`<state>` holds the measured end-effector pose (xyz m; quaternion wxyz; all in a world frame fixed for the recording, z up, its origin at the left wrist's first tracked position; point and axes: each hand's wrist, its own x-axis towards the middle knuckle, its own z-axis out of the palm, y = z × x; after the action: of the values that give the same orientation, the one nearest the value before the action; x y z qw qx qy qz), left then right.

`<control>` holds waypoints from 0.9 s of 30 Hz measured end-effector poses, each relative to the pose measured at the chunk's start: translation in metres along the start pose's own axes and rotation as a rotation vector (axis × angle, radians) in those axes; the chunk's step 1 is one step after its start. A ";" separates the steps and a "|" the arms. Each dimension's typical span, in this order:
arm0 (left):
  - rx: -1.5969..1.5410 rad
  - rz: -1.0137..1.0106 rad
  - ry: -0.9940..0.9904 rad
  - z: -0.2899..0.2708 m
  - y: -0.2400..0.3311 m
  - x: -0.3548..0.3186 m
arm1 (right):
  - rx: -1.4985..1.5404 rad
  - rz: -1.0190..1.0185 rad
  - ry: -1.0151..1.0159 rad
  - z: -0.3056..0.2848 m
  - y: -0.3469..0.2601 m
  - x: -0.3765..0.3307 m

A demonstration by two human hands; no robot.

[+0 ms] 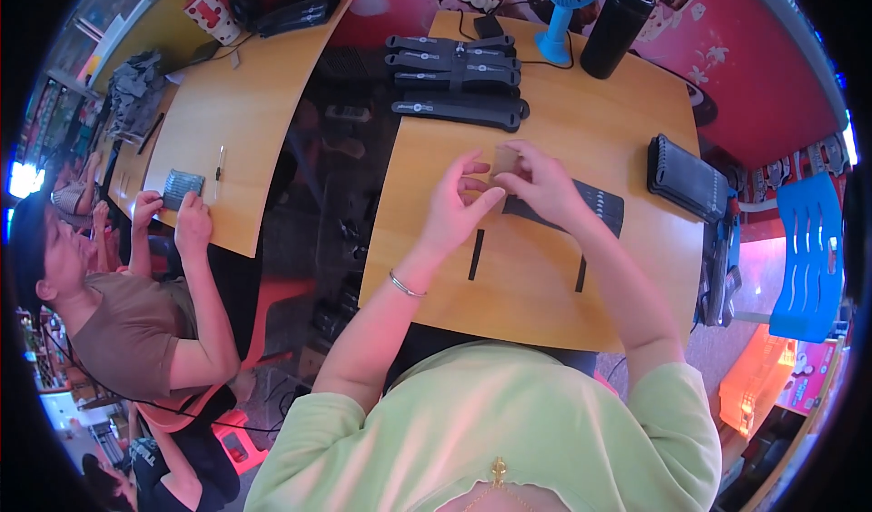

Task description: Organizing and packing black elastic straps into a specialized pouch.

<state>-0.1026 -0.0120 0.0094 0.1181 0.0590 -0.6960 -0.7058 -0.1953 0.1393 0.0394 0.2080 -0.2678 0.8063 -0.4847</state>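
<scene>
Over the middle of the wooden table [427,280], my right hand [545,185] pinches a small flat tan piece [504,159] between thumb and fingers. Just left of it is my left hand [459,201], its fingers curved and apart, thumb stretched toward the right hand; I see nothing held in it. Under my right hand and forearm lies a flat black strip [604,208] with a row of light marks, partly hidden by the arm. Closer to me, two thin black strips lie apart, a left one [476,255] and a right one [581,274].
Black straps [459,80] with light print are piled at the far left of the table. A blue fan [568,3] and a black bottle [618,29] stand behind. Black pieces [686,180] are stacked at the right edge. A co-worker [136,321] handles a small packet [183,188] at the left table.
</scene>
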 end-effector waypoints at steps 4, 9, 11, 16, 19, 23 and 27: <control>0.001 -0.046 -0.064 -0.016 -0.009 0.005 | -0.122 -0.036 0.023 0.008 -0.005 -0.005; 0.346 0.085 -0.044 -0.024 -0.014 0.008 | -0.705 -0.283 0.166 0.006 0.018 -0.020; 0.547 0.111 -0.104 -0.027 -0.012 0.010 | -0.691 -0.278 0.120 0.009 0.027 -0.024; 0.767 0.366 -0.299 -0.037 -0.002 0.021 | -0.676 -0.307 0.057 0.006 0.034 -0.023; 0.823 0.409 -0.416 -0.043 -0.003 0.036 | -0.665 -0.323 0.046 0.006 0.033 -0.021; 0.893 0.391 -0.500 -0.045 -0.013 0.041 | -0.691 -0.317 0.062 0.012 0.036 -0.019; 0.757 0.396 -0.438 -0.036 -0.016 0.032 | -0.715 -0.290 0.074 0.011 0.036 -0.018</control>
<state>-0.1264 -0.0549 -0.0050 0.0710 -0.1861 -0.9104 -0.3627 -0.1832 0.1577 0.0036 0.0016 -0.4170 0.8850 -0.2069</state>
